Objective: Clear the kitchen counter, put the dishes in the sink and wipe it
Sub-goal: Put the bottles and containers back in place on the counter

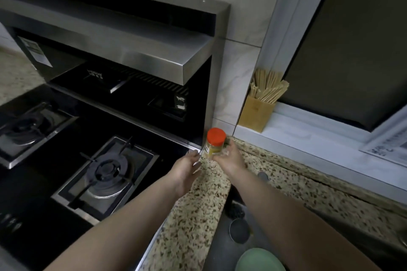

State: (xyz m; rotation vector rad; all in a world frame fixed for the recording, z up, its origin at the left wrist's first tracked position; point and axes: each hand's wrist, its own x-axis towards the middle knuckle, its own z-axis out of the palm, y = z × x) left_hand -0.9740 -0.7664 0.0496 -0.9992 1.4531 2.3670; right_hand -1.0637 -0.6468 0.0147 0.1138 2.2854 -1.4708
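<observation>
The right hand (229,158) grips a small cylindrical jar (214,144) with a smooth orange screw cap and a yellowish label on its clear body, its fingers curled round the far side; the jar stands upright at the back corner of the speckled granite tabletop (189,211), just beside the steel frame of the cooker, though whether its base touches the stone is hidden by the hand. The left hand (187,168) hovers just to the left of the jar with fingers loosely extended and holding nothing, its fingertips near the corner where the stone meets the glossy black glass of the hob (44,193). Two gas burners (108,174) sit in the hob, each a round cast ring with dark pan supports in a square brushed-metal tray. Above them juts a boxy stainless range hood (136,50) with a flat matte underside. On the pale marble-look windowsill (308,138) to the right stands a square bamboo holder (256,114) packed with slim wooden chopsticks (267,90), leaning against the window frame. Below the right forearm lies a dark sink (222,246) with a round drain, and at the bottom edge of it shows the curved rim of a smooth pale green bowl (259,259). The wall behind is faced with large glossy white tiles.
</observation>
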